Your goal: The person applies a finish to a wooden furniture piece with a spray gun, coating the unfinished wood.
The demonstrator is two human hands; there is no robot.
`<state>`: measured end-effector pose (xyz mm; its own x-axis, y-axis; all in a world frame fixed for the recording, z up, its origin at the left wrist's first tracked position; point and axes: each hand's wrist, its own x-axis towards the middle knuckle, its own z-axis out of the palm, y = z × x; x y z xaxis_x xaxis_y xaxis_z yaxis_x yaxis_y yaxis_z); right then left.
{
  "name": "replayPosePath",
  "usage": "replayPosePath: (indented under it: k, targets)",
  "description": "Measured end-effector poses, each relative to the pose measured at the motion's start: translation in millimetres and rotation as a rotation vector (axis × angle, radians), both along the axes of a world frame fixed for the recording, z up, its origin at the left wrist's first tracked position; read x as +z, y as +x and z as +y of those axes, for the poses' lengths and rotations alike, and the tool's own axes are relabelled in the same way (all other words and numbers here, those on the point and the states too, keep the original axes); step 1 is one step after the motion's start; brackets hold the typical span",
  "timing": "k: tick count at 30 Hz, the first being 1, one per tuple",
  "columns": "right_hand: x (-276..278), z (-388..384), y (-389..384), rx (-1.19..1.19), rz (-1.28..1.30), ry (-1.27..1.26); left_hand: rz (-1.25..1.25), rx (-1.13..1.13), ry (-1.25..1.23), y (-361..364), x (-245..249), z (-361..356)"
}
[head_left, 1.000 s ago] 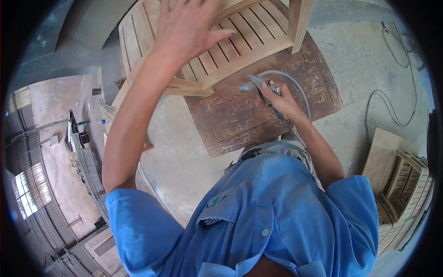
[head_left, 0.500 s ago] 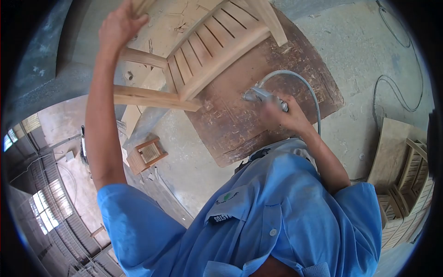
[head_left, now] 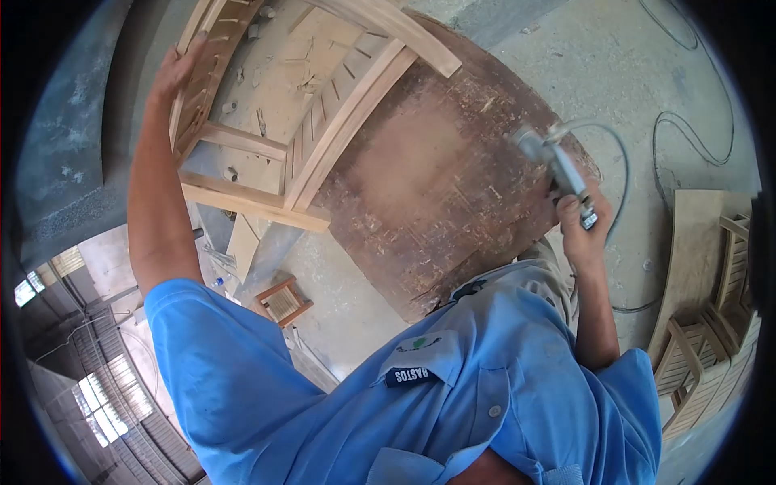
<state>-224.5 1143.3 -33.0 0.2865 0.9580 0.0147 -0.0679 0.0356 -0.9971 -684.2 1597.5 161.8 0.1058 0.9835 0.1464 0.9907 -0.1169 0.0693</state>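
Observation:
A bare wooden chair with a slatted seat lies tipped on the worn brown board at the upper left. My left hand is closed around the edge of its slatted back. To the right, my right hand grips a silver hand-held tool with a grey hose looping from it. Motion blurs the tool's head, so its exact kind cannot be told. The tool is held over the board's right side, apart from the chair.
The scuffed brown board carries dust and chips. A small wooden frame piece rests on the floor at the lower left. Slatted wooden furniture stands at the right, and a dark cable curls on the concrete floor.
My right hand has swung the tool to the right, away from the chair. The chair has shifted left and tilted, its slatted back now showing in my left hand.

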Motion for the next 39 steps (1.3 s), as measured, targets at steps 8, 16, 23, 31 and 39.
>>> replayPosePath:
  k: [8,16,23,31,39]
  targets:
    - [-7,17,-65,0.592,0.084,0.17,-0.062,-0.194,-0.239,-45,18,46]
    - [61,129,-161,0.615,0.068,0.251,-0.08,0.016,-0.257,39,30,-31]
    - [81,216,-235,0.548,-0.256,0.37,-0.097,0.122,-0.288,81,36,-62]
    - [36,193,-226,0.719,-0.407,0.227,-0.19,0.148,-0.352,96,34,-90]
    - [71,199,-208,0.477,-0.598,0.403,-0.057,0.154,-0.276,68,24,-65]
